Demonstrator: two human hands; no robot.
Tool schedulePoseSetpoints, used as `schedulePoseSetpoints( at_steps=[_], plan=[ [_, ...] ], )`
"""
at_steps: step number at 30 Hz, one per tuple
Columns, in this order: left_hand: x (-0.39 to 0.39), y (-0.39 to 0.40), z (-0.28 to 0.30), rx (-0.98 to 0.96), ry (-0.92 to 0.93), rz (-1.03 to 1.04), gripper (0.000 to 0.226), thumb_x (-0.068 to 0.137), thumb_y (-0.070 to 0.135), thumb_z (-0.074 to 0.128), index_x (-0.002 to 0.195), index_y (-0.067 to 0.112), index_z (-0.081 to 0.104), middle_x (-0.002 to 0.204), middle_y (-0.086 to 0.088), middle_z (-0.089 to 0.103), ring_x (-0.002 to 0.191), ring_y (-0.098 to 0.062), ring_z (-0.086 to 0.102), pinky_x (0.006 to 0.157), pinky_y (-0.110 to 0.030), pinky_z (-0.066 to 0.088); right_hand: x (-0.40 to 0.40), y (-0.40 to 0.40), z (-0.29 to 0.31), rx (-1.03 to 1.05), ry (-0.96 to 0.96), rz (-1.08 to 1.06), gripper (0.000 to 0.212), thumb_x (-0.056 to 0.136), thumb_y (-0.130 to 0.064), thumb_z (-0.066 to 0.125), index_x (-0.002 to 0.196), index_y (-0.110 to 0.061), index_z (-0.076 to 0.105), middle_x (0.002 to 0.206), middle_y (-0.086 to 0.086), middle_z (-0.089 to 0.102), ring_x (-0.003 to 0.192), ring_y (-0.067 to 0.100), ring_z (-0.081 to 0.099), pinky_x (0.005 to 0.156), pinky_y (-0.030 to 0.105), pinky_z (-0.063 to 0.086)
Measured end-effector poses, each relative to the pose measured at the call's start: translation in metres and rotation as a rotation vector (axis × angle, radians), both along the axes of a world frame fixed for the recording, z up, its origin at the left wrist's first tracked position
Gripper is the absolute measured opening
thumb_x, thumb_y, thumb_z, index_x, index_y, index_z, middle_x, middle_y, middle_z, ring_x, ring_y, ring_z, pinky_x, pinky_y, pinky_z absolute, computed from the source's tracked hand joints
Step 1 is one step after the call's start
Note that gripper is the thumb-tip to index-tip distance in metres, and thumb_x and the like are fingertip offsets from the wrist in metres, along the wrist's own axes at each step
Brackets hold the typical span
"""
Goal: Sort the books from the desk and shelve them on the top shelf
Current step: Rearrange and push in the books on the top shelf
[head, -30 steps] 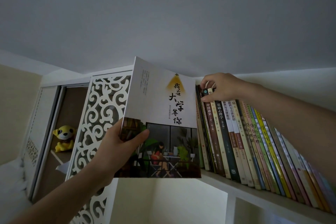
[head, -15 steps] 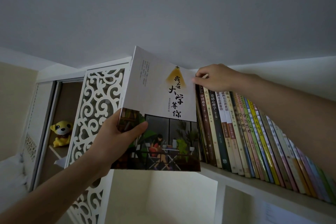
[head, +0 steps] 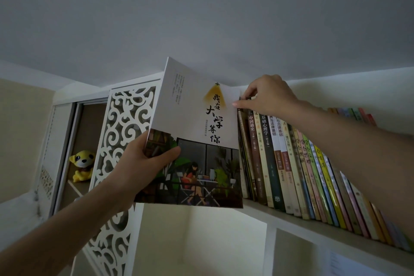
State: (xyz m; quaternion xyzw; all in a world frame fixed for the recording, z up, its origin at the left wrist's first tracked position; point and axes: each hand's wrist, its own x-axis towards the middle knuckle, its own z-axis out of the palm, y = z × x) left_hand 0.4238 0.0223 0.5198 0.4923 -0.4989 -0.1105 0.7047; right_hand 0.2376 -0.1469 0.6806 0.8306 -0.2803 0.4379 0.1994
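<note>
Sitting at far left behind a white fretwork panel [head: 125, 141], a yellow plush toy [head: 81, 166]. Gripped next by the left hand [head: 143, 163], thumb across the cover and fingers curled behind, a large illustrated book [head: 197, 132], held upright just off the open end of the top shelf [head: 313, 225] and not yet slotted in. Pinching the tops of the end spines, the right hand [head: 271, 96], beside a long leaning row of shelved books [head: 302, 170]; much apparently filed, this one left at least, worktop out of view.

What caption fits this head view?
Left hand holds a book at the shelf end while the right hand grips the tops of the shelved books.
</note>
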Motion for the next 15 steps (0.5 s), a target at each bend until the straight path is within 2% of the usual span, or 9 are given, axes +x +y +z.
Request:
schedulePoseSetpoints(
  at_steps=[6,9,12,15],
  plan=[
    [0.007,0.007,0.008,0.011,-0.017,0.002,0.025,0.078,0.023,0.072,0.101,0.024,0.063,0.09,-0.005,0.074,0.083,-0.024,0.072,0.075,-0.045,0.057,-0.001,0.0,0.002,-0.015,-0.084,0.015,0.05,0.064,-0.06,0.077,0.089,-0.017,0.078,0.086,-0.001,0.074,0.082,0.014,0.065,0.079,0.036,0.056],
    [0.011,0.006,0.008,0.04,0.011,-0.038,0.028,0.076,0.024,0.072,0.102,0.023,0.063,0.09,-0.006,0.074,0.082,-0.025,0.072,0.071,-0.042,0.056,-0.004,0.001,0.003,0.003,-0.066,0.04,0.053,0.066,-0.062,0.074,0.092,-0.015,0.078,0.088,0.001,0.075,0.083,0.014,0.066,0.081,0.034,0.055],
    [0.012,0.003,0.007,0.081,0.066,-0.127,0.03,0.075,0.025,0.072,0.103,0.023,0.063,0.093,-0.01,0.074,0.085,-0.031,0.072,0.075,-0.048,0.057,-0.008,0.004,0.005,0.049,-0.019,0.072,0.057,0.072,-0.066,0.067,0.098,-0.016,0.076,0.086,0.004,0.075,0.078,0.014,0.067,0.076,0.027,0.052],
    [0.006,-0.003,0.009,0.099,0.094,-0.154,0.03,0.075,0.025,0.072,0.104,0.023,0.062,0.093,-0.012,0.073,0.082,-0.031,0.073,0.069,-0.046,0.058,-0.011,0.006,0.006,0.057,0.035,0.053,0.054,0.078,-0.063,0.064,0.098,-0.015,0.076,0.083,0.004,0.075,0.075,0.013,0.066,0.076,0.027,0.051]
  ],
)
